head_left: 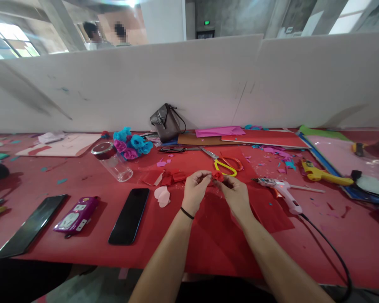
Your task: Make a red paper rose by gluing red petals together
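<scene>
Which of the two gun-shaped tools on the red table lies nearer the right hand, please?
The pale pink tool, with a black cord; the yellow tool lies farther right, away from the right hand.

From here I see a dark bag (168, 124) leaning against the white partition (189, 80), with a clear jar (116, 167) with a dark lid nearer the front. A black phone (129, 216) lies beside a purple case (76, 216). Beyond the partition are two people (94, 37), a bright window (11, 35) and a green lit sign (206, 22).
</scene>
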Demonstrator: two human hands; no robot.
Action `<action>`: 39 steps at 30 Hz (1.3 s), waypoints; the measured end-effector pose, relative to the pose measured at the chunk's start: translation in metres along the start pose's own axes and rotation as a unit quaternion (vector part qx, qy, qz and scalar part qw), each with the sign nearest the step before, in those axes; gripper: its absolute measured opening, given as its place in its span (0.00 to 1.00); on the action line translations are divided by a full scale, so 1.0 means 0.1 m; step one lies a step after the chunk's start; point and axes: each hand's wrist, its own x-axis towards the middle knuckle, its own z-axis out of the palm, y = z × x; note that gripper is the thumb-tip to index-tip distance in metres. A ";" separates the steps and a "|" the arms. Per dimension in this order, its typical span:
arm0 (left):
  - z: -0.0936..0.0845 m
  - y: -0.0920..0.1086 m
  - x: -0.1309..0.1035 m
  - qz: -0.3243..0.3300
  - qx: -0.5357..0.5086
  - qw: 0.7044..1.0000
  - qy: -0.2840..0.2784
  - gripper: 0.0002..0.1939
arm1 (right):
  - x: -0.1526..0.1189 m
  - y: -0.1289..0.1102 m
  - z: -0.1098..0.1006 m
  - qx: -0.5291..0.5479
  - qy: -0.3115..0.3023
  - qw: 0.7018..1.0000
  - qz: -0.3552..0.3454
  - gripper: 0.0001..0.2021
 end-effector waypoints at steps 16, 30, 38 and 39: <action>0.00 0.06 -0.06 -0.045 -0.051 0.995 -0.072 0.06 | -0.01 -0.05 0.00 0.003 0.006 0.999 -0.036 0.05; -0.02 0.03 -0.02 -0.056 -0.056 0.996 -0.039 0.10 | -0.02 -0.02 0.02 -0.007 -0.048 0.998 -0.037 0.08; -0.05 0.04 0.00 -0.078 -0.116 0.990 -0.030 0.11 | -0.01 0.01 0.01 -0.032 -0.046 0.998 -0.021 0.08; -0.05 0.04 0.00 -0.084 -0.117 0.989 -0.028 0.12 | -0.01 0.01 0.01 -0.036 -0.048 0.998 -0.021 0.09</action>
